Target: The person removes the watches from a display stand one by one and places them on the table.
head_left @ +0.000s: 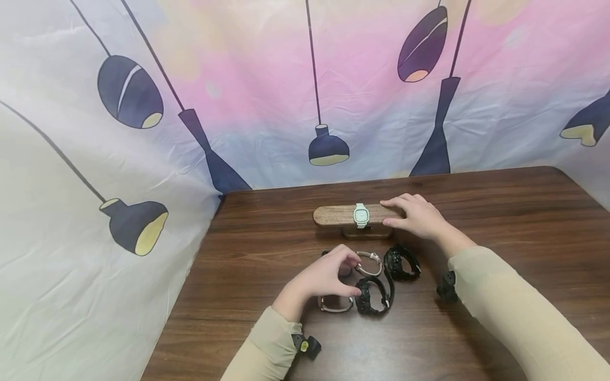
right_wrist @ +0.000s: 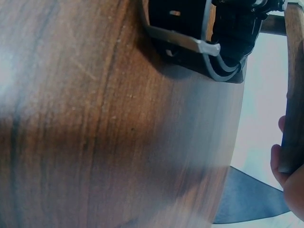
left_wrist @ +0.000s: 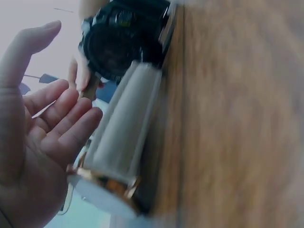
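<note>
A wooden watch stand [head_left: 329,216] with a rounded bar carries a white square-faced watch [head_left: 361,216] near its middle. My right hand [head_left: 421,218] grips the bar's right end, fingers on the far edge and thumb on the near one. Over a group of watches is my left hand [head_left: 326,274], fingers loosely bent and apart from the thumb. The left wrist view shows nothing held in that palm. Near its thumb lies a black watch [head_left: 364,298]; close to its fingertips is a light-strapped watch [head_left: 374,262]. Another pale-strapped watch [head_left: 335,310] lies partly hidden beneath the hand.
A second chunky black watch [head_left: 394,262] lies to the right of the group, its buckled strap [right_wrist: 183,40] close in the right wrist view. The brown wooden table [head_left: 505,211] ends at a lamp-patterned cloth backdrop [head_left: 267,106].
</note>
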A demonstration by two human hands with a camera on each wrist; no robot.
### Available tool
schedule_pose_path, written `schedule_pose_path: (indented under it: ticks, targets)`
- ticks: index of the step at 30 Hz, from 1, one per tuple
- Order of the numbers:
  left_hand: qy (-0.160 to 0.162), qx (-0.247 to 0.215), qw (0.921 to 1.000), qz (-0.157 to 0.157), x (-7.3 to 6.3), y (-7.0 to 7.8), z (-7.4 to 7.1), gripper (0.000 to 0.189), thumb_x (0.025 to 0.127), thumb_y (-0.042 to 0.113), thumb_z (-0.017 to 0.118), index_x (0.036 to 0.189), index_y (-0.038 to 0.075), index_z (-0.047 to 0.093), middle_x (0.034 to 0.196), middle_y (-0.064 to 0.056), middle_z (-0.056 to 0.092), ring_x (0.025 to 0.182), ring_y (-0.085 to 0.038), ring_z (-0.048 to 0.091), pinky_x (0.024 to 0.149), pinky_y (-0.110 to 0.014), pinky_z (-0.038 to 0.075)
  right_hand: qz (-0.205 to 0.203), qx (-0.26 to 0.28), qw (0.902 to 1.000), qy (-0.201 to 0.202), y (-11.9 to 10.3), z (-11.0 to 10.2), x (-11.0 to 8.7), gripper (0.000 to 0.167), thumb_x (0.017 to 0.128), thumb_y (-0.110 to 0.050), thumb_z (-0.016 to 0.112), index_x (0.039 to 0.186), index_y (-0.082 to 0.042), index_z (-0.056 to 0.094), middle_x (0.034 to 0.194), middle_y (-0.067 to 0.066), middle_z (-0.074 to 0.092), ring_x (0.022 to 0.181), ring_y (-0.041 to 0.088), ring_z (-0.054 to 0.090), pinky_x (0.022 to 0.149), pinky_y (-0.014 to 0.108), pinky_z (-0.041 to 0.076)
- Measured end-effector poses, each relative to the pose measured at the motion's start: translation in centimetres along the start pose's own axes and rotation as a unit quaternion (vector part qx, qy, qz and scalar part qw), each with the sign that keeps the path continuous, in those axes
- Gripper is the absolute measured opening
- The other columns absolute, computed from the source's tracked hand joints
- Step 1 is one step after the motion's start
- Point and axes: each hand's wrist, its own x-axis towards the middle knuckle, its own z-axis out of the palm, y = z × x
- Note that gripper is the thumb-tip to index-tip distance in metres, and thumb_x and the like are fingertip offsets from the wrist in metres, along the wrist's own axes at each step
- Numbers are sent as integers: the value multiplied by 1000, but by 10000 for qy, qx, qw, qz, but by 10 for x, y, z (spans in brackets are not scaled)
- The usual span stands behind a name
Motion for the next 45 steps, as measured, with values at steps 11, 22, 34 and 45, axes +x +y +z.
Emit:
schedule_pose_path:
  ticks: [11, 22, 34, 45]
  targets:
    - [331, -92, 9993, -158, 1, -3, -16, 51, 73, 21, 78, 116, 6, 55, 113, -1, 55, 106, -14, 54, 94, -29, 42, 24, 27, 10000, -36, 0, -1, -1, 62, 85, -57, 58, 135, -22, 51, 133, 11, 47, 116, 34, 40, 90, 59, 34]
    - [792, 2, 9967, -159, 13, -3, -34, 55, 76, 20, 76, 123, 2, 53, 120, -5, 55, 114, -20, 53, 97, -28, 39, 41, 37, 10000, -48, 0, 0, 0, 58, 86, -52, 61, 136, -23, 51, 133, 11, 46, 116, 34, 40, 89, 60, 33]
    - [941, 26, 9954, -172, 25, -4, -45, 55, 80, 19, 75, 126, 3, 52, 125, -8, 53, 116, -21, 52, 99, -26, 38, -5, -16, 10000, 47, 0, -1, -1, 60, 85, -53, 61, 135, -22, 52, 132, 11, 47, 115, 34, 41, 89, 59, 34]
    - [1428, 170, 9896, -57, 36, -7, -50, 58, 80, 17, 75, 129, 1, 48, 126, -8, 49, 116, -21, 52, 98, -23, 37, 29, 6, 10000, 2, 1, 0, -1, 59, 85, -53, 61, 135, -23, 52, 132, 10, 47, 114, 32, 41, 89, 57, 35]
